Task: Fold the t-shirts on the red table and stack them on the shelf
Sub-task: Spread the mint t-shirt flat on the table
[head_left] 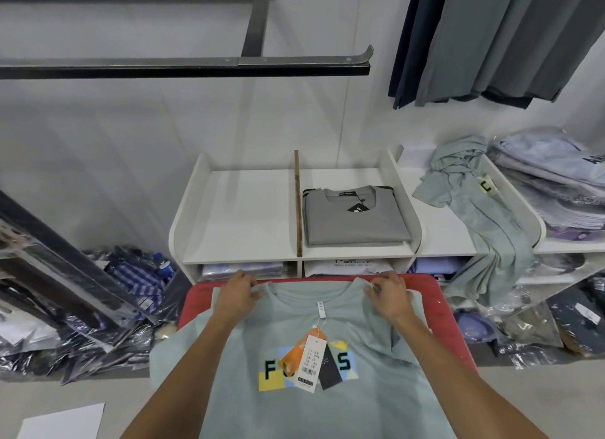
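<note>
The fingers (253, 291) of the left hand (236, 295) are curled and pinch the shoulder seam of the pale green t-shirt (327, 406) just left of its collar; those of the right hand (389, 296) are curled round the cloth at the matching spot on the right. The shirt lies face up on the red desk (458, 334), collar toward the shelf (242, 216), print and hang tags (311, 357) upward. Gripping both shoulders at once looks meant to pull the top edge straight and square the garment before any fold is made, so the folding itself seems barely begun.

On the shelf just beyond the desk, the right compartment holds one folded grey t-shirt (355, 216), set against the wooden divider (298, 203); that is likely where this one will go. A second pale green shirt (474, 209) lies crumpled further right, draped over the shelf edge.

The tags cover the middle letters of the print, so the word cannot be read. The shirt's hem and both sleeves run out of view or hang off the desk, and the thumbs are largely hidden under the cloth.
</note>
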